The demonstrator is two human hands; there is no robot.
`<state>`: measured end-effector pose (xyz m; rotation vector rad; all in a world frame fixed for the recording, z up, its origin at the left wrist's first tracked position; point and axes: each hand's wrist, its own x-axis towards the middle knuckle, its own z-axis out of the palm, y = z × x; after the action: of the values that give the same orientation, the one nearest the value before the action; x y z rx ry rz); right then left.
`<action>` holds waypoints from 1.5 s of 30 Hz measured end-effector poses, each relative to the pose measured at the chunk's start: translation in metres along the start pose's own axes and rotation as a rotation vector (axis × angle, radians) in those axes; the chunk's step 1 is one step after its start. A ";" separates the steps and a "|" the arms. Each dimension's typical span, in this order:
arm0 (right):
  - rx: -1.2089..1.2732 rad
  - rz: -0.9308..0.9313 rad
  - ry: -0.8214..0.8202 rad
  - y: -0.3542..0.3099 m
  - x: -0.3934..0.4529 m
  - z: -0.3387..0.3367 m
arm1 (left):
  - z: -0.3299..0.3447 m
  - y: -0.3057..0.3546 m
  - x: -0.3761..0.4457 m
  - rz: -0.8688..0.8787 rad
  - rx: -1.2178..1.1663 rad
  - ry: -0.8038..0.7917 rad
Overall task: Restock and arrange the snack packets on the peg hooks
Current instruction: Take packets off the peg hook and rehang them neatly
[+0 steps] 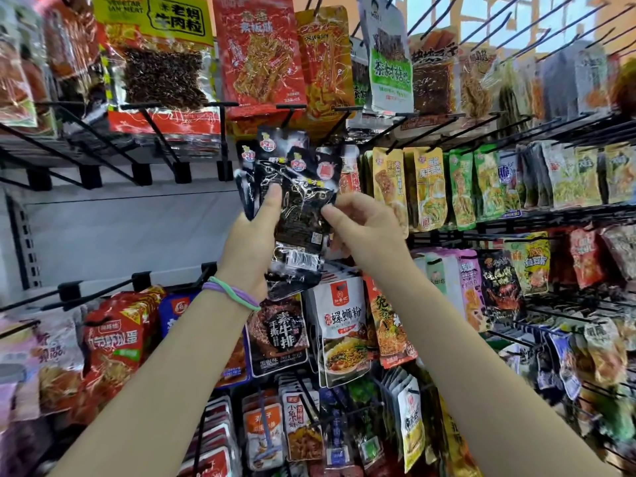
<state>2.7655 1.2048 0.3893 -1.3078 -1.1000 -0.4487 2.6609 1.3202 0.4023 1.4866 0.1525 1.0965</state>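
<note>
before the peg hooks [192, 108], both raised hands' fingers clamp the black snack packets [296, 208].

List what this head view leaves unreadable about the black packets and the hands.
- Black packets: exact count unclear; they overlap in a fan.
- Their hang holes: motion blur hides whether any is on a peg.
- Left hand: fingers hidden behind the packets.
- Right hand: fingertips hidden at the packet edge.

Head camera faces the peg wall [130, 215] closely (tilted upward).
</note>
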 end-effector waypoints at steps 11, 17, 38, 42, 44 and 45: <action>-0.100 -0.166 0.329 -0.013 -0.010 0.002 | -0.006 0.002 -0.011 0.067 -0.066 -0.030; -0.196 -0.280 0.114 -0.014 -0.019 0.027 | -0.001 0.004 -0.017 0.088 -0.037 -0.014; 0.227 0.257 0.224 0.006 0.008 0.002 | 0.000 0.002 0.000 0.057 -0.071 -0.014; 0.237 0.292 0.302 0.014 0.028 0.000 | 0.001 0.003 0.003 0.028 -0.129 -0.078; 0.202 0.280 0.304 0.014 0.034 -0.001 | 0.001 0.001 0.004 0.015 -0.153 -0.098; 0.190 0.277 0.302 0.014 0.036 -0.002 | 0.002 0.001 0.004 0.011 -0.159 -0.110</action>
<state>2.7938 1.2177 0.4117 -1.1589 -0.6806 -0.3136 2.6641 1.3216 0.4056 1.4022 -0.0201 1.0093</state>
